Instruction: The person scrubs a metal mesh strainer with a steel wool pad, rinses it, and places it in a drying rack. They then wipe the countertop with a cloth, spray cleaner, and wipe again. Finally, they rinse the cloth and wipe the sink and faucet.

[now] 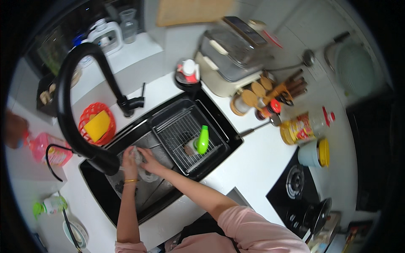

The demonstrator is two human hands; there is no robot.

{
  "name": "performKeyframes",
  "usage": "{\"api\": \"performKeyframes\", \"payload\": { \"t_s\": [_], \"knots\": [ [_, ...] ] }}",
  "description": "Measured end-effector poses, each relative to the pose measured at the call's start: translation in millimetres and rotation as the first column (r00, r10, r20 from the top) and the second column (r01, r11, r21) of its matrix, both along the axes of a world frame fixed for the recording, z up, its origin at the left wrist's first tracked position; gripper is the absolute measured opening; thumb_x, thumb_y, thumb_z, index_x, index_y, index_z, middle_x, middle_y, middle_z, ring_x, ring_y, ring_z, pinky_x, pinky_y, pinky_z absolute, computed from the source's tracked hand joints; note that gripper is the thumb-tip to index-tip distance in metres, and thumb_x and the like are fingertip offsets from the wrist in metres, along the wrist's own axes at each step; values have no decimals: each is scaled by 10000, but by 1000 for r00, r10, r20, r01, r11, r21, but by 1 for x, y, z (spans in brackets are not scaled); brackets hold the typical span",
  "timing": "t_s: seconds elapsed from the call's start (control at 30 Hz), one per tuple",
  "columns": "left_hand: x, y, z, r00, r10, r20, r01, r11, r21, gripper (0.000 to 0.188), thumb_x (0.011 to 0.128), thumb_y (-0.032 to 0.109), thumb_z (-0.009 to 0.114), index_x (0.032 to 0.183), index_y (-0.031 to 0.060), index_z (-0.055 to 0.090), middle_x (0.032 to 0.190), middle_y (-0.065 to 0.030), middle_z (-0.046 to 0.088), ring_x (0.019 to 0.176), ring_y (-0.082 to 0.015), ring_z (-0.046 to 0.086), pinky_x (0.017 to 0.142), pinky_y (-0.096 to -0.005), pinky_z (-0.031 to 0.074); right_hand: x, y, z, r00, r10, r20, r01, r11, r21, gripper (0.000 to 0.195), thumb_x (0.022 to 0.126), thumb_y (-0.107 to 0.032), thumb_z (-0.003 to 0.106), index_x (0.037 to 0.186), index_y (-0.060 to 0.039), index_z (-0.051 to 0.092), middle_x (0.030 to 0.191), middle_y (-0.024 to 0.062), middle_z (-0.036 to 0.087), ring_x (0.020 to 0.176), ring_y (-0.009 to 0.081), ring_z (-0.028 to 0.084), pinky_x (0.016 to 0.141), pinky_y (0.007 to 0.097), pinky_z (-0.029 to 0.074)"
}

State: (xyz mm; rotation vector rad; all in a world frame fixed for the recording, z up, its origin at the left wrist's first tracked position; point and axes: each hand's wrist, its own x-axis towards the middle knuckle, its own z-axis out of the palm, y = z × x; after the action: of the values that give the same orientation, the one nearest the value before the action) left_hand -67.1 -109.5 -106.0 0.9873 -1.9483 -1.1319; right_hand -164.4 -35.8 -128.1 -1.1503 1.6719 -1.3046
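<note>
Both my hands are low in the left part of a black sink (95, 186), under the tap's spout. Between the fingers of my left hand (129, 161) and my right hand (151, 162) is a whitish, see-through crumpled thing (137, 155), perhaps thin plastic; blur hides what it is. A pale, round-edged part (147, 175) shows just below the hands, and I cannot tell whether it belongs to the same thing. To the right, a dark tray with a wire rack (172, 131) sits across the sink. On the rack lies a bright green squeeze-bottle-shaped object (203, 140).
A black gooseneck tap (65, 104) arches over the sink's left side. Behind it stands a red basket (83, 117) with a yellow sponge (98, 125). A pink bottle (52, 148) is at left. Rightward are an oil bottle (297, 129) and a gas hob (278, 196).
</note>
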Motion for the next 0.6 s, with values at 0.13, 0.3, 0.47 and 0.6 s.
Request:
{"api": "performKeyframes", "payload": {
  "t_s": [0.13,0.3,0.47,0.6],
  "knots": [
    [18,0,42,988,3,-156,43,956,289,324,884,64,432,1205,33,461,1181,-90,501,1049,-195,491,915,-294,373,6,-17,51,614,98,783,-43,995,-91,519,736,-51,536,1242,-63,423,1132,118,476,1034,199,473,847,292,403],
    [40,6,50,901,145,-408,131,808,575,447,853,1,462,1288,65,377,1230,-106,452,1071,-196,474,917,-297,388,14,-31,43,989,-6,145,9,1000,-24,230,729,-60,538,950,0,517,949,151,563,880,242,562,755,322,436],
    [51,4,20,903,307,-302,-6,710,705,289,877,191,552,1099,10,517,1021,-75,579,934,-167,558,843,-290,443,25,-39,41,969,-201,141,225,956,-186,168,755,-95,556,894,-5,524,817,159,574,762,314,567,665,344,451],
    [47,2,8,770,433,-468,79,664,744,294,872,228,555,1079,22,519,1054,-85,569,976,-185,547,846,-326,451,11,-32,53,967,-131,219,154,984,-92,161,781,-156,558,856,-14,539,813,154,573,753,329,557,639,349,450]
  ]
}}
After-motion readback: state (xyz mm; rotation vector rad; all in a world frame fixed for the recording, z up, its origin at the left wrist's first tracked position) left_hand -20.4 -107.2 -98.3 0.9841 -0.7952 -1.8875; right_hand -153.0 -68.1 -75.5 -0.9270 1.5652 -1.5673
